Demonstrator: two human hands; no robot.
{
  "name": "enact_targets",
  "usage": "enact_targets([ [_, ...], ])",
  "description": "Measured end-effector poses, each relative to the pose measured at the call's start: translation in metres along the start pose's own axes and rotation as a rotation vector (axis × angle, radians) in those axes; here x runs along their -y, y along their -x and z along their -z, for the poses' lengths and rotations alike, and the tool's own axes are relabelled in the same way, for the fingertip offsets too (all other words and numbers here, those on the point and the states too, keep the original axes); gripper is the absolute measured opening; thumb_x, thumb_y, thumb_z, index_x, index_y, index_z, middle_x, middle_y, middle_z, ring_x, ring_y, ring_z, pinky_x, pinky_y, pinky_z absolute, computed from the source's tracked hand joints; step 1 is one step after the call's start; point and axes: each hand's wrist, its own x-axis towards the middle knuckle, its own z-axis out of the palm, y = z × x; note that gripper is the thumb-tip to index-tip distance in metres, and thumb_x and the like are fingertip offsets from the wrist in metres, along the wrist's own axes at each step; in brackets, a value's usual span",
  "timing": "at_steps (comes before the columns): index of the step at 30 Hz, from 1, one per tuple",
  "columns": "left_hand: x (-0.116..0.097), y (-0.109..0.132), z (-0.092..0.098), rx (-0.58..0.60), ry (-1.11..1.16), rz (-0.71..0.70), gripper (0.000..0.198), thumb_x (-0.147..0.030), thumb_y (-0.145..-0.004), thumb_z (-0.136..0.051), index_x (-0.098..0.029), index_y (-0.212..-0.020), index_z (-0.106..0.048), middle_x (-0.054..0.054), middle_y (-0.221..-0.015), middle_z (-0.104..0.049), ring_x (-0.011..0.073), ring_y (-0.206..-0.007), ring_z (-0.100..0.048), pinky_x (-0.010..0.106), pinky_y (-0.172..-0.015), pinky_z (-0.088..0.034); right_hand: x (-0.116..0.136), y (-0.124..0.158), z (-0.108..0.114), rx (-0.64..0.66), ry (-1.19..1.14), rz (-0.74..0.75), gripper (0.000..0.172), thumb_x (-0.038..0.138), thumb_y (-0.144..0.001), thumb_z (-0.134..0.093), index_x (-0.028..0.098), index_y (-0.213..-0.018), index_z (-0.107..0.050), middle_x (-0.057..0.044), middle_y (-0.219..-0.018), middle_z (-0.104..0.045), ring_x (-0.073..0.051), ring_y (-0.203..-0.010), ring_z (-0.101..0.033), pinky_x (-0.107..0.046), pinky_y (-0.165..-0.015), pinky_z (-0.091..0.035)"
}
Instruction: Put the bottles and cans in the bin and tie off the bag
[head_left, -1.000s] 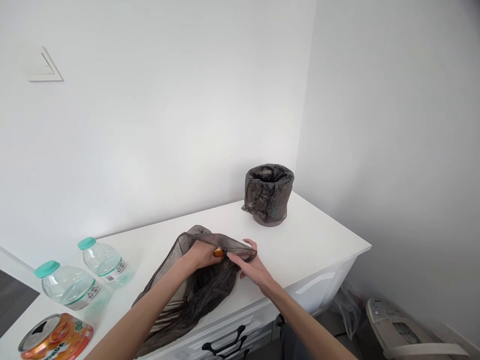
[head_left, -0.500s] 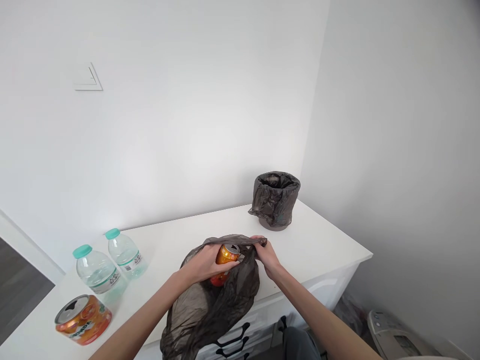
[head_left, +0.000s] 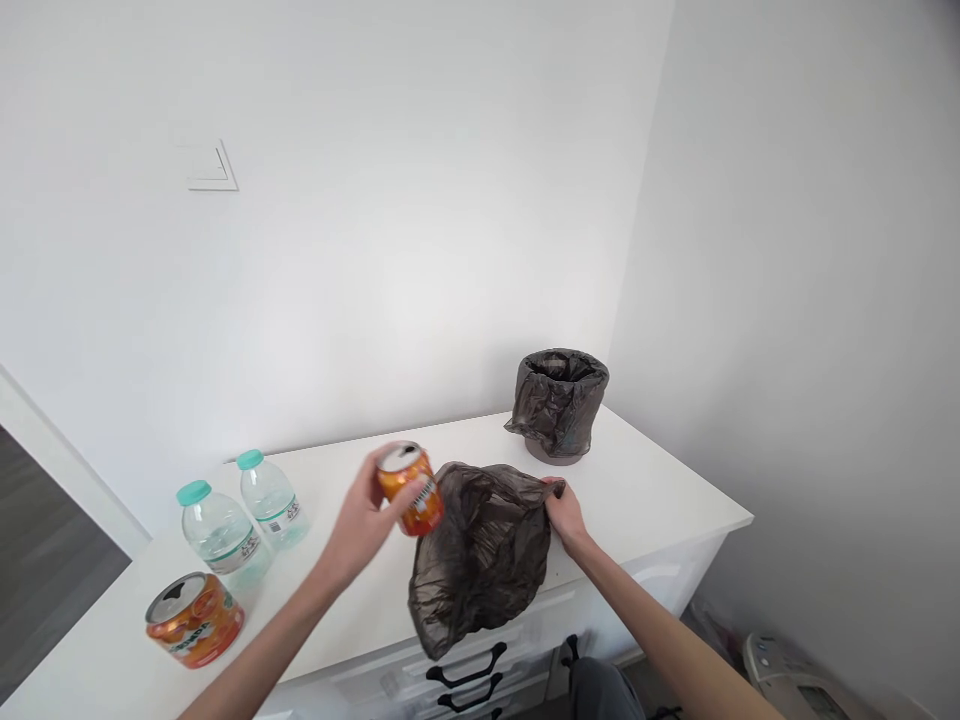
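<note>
My left hand point(head_left: 367, 520) grips an orange soda can point(head_left: 412, 488), slightly tilted with its opened top showing, in the air above the white cabinet top. Just right of the can is a dark translucent plastic bag point(head_left: 487, 560), its mouth spread and its lower part hanging over the cabinet's front edge. My right hand point(head_left: 566, 512) pinches the right end of the bag's rim. A second orange soda can point(head_left: 195, 620) stands upright at the near left. Behind it are two clear plastic bottles with teal caps, the nearer bottle point(head_left: 219, 530) and the farther bottle point(head_left: 271, 500).
A small bin point(head_left: 559, 405) lined with a dark bag stands at the back right of the cabinet top point(head_left: 645, 480). Black drawer handles point(head_left: 469, 668) are on the front. A beige appliance point(head_left: 795, 680) sits low at the right, by the wall.
My left hand has lifted the soda can out of the bag's mouth, up and to the left. The bag now sags wider, still held at the right by my right hand.
</note>
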Motion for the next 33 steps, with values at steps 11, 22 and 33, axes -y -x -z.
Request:
enact_targets([
  [11, 0.087, 0.000, 0.080, -0.412, -0.563, 0.371, 0.085, -0.065, -0.075, -0.070, -0.016, -0.139, -0.041, 0.019, -0.129, -0.064, 0.0386, -0.119, -0.065, 0.053, -0.097, -0.055, -0.006, 0.008, 0.025, 0.090, 0.126, 0.156, 0.025, 0.036, -0.077, -0.052, 0.024, -0.094, -0.065, -0.004, -0.090, -0.073, -0.026, -0.085, -0.065, -0.036, -0.080, -0.046],
  [22, 0.118, 0.005, 0.089, -0.346, -0.783, 0.315, 0.075, -0.068, -0.081, -0.055, -0.016, -0.134, -0.042, 0.020, -0.134, -0.061, 0.0388, -0.120, -0.065, 0.048, -0.093, -0.055, 0.019, 0.004, 0.058, 0.284, 0.201, 0.194, 0.028, 0.034, -0.083, -0.055, 0.026, -0.102, -0.073, -0.002, -0.089, -0.074, -0.025, -0.083, -0.067, -0.038, -0.081, -0.051],
  [33, 0.106, 0.018, 0.086, -0.353, -0.828, 0.093, 0.057, -0.059, -0.091, -0.051, -0.024, -0.134, -0.040, 0.014, -0.140, -0.054, 0.0376, -0.133, -0.055, 0.055, -0.102, -0.053, 0.084, 0.054, 0.102, 0.422, 0.446, 0.463, 0.085, 0.005, -0.070, -0.039, 0.034, -0.149, -0.052, -0.003, -0.137, -0.063, -0.024, -0.128, -0.058, -0.045, -0.111, -0.046],
])
